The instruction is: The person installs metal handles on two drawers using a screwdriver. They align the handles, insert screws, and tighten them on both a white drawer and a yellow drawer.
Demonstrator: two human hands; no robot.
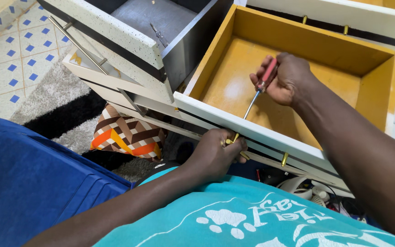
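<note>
My right hand (289,80) grips a red-handled screwdriver (266,77) inside a yellow drawer (298,41). Its metal shaft slants down to the inner face of the drawer's white front panel (270,135). On the outer side of that panel, my left hand (216,153) is closed around the brass post (234,139) of a long bar handle. A second brass post (284,158) of the same handle shows further right.
A grey-lined white speckled drawer (129,36) with a bar handle (81,45) stands open at upper left. Below lie a patterned cushion (126,135), a grey and black rug (56,105) and blue-diamond floor tiles (10,59). Blue fabric (28,178) covers the lower left.
</note>
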